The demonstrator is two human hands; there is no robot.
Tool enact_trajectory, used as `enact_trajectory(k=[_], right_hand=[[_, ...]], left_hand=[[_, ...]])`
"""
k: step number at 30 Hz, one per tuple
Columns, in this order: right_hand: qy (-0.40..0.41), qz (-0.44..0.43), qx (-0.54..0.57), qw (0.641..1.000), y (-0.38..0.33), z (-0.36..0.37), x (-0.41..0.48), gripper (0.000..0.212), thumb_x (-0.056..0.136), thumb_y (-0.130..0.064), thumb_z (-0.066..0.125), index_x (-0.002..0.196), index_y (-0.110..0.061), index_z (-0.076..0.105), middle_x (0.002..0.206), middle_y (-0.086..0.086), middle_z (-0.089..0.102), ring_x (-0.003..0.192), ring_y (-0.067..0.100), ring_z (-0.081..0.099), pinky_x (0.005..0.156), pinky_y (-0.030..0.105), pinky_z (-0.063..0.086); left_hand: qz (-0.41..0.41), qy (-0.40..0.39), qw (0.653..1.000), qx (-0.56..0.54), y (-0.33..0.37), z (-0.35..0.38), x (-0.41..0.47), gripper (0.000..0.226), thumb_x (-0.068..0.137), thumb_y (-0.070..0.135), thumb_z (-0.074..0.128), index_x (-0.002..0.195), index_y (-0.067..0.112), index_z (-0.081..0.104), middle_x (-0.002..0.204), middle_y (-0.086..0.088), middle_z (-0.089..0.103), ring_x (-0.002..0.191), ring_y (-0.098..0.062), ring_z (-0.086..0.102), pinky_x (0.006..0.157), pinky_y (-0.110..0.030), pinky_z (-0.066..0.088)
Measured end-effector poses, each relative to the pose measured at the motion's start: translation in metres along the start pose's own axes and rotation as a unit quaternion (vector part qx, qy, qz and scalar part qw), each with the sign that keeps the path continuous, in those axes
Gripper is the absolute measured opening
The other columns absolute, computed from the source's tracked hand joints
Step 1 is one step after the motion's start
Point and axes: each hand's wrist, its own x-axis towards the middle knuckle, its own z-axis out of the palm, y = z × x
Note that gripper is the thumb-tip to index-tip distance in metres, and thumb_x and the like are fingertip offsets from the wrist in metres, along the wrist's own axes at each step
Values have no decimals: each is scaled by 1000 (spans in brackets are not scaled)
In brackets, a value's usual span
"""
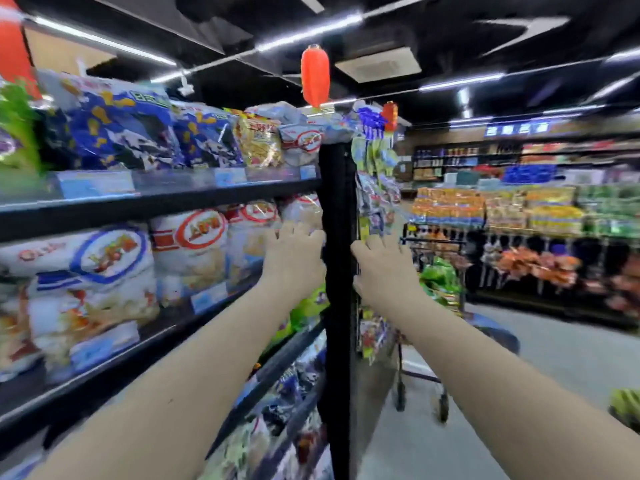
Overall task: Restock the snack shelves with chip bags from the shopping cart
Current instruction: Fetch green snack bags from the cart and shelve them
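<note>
Several black metal shelves (166,202) carry puffy, glossy white chip bags (194,244), all blurred. The left hand (294,258), fingers straight and spread, holding nothing, lies before the shelf-end bags beside the square black upright post (337,202). The right hand (381,265), likewise flat and empty, is just right of the post. Behind it, the wire shopping cart (429,241) holds crinkled green chip bags (440,278).

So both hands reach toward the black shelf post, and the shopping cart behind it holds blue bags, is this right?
Not quite: the head view shows green bags in the shopping cart, not blue. The left hand and right hand do reach toward the black shelf post, one on each side.
</note>
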Motion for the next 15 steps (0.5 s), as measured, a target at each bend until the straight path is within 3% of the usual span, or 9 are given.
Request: enact_trajectory(k=[6,12,15], right_hand=[[-86,99,-54,990,114,46,-54,57,89,-24,59,139,-20,33,136,9,42,125,33,39,98,45,37],[-87,179,-89,976,240,101,-97,32,79,-23,70,108,-19,55,104,6,57,98,32,53,76,40,44],[-137,194,-76,968,304,131,-112,33,88,-19,55,121,-18,48,119,7,53,113,31,46,87,39,38]], left_hand=[[77,-25,994,-73,143,65,19,33,86,31,54,117,20,59,116,-6,57,111,-30,49,89,-42,36],[139,-90,975,-146,287,124,51,35,87,29,53,121,20,54,121,-7,53,120,-31,43,97,-45,35],[151,-107,969,-165,352,158,68,34,85,30,55,117,21,56,118,-5,56,115,-30,47,95,-43,35]])
